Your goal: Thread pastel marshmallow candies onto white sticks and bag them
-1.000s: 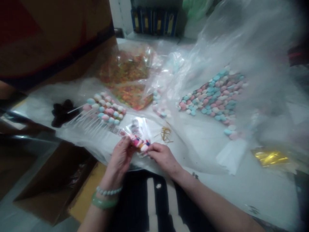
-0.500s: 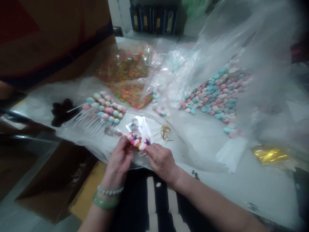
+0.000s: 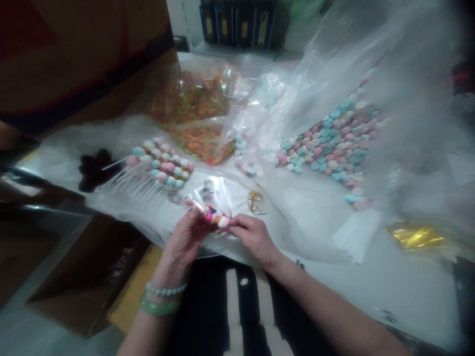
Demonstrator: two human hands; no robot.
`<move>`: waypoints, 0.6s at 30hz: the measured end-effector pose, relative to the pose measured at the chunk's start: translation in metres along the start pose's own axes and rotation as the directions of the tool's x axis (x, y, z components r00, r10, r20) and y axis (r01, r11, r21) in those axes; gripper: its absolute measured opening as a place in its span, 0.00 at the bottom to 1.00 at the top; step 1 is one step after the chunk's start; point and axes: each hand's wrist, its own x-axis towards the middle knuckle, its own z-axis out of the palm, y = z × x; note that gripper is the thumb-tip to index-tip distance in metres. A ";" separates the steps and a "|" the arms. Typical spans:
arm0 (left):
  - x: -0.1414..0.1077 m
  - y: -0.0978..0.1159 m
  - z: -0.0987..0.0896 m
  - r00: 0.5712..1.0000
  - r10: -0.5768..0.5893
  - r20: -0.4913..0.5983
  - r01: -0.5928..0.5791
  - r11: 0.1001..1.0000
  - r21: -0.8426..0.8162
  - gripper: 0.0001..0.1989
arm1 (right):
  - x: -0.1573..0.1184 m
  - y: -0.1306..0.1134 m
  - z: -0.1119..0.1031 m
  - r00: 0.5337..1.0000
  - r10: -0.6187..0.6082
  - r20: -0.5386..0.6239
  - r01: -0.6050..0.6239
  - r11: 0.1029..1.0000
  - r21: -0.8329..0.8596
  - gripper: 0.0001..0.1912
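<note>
Pinching bagged lollipop (image 3: 216,217) between fingers (image 3: 239,223)

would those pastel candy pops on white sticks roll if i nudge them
The pastel candy pops will probably roll a little: the heads are round and the thin white sticks lie on slick-looking plastic sheeting. The sticks look light and fairly stiff, but could snap if bent.

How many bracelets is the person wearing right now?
2: a pale beaded bracelet and a green bangle, both on the left wrist. None shows on the right wrist.
</note>
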 end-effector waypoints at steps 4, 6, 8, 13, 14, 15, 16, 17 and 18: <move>0.001 0.008 -0.005 0.999 0.012 0.032 -0.014 0.998 0.063 0.15 | 0.002 -0.001 -0.002 1.000 0.024 0.006 -0.024 0.999 0.030 0.07; 0.000 0.004 -0.004 0.998 0.027 0.056 -0.033 0.994 0.107 0.16 | 0.000 0.000 0.001 0.999 -0.046 -0.007 0.046 0.999 -0.030 0.08; -0.003 -0.002 0.000 0.996 0.043 0.077 -0.054 0.988 0.146 0.16 | -0.004 0.001 0.003 0.988 -0.150 -0.026 0.146 0.982 -0.121 0.09; -0.006 -0.010 0.012 0.993 -0.051 0.108 0.039 0.993 0.108 0.16 | -0.005 0.003 0.005 0.979 -0.199 -0.051 0.189 0.970 -0.156 0.10; -0.005 -0.009 0.012 0.991 -0.064 0.115 0.054 0.995 0.088 0.15 | -0.003 0.004 0.004 0.981 -0.186 -0.054 0.178 0.976 -0.126 0.10; -0.003 -0.008 0.012 0.991 -0.065 0.116 0.057 0.996 0.065 0.15 | -0.001 0.005 0.003 0.984 -0.174 -0.043 0.169 0.981 -0.097 0.10; -0.001 -0.007 0.010 0.993 -0.049 0.104 0.045 0.998 0.039 0.15 | 0.000 0.005 0.002 0.986 -0.165 -0.020 0.163 0.984 -0.072 0.10; 0.000 -0.006 0.008 0.996 -0.022 0.083 0.021 1.000 0.010 0.14 | 0.000 0.005 0.002 0.988 -0.155 0.009 0.156 0.986 -0.052 0.10; 0.000 -0.005 0.007 0.998 0.015 0.056 -0.014 1.000 -0.018 0.13 | -0.001 0.004 0.003 0.989 -0.143 0.044 0.145 0.988 -0.044 0.11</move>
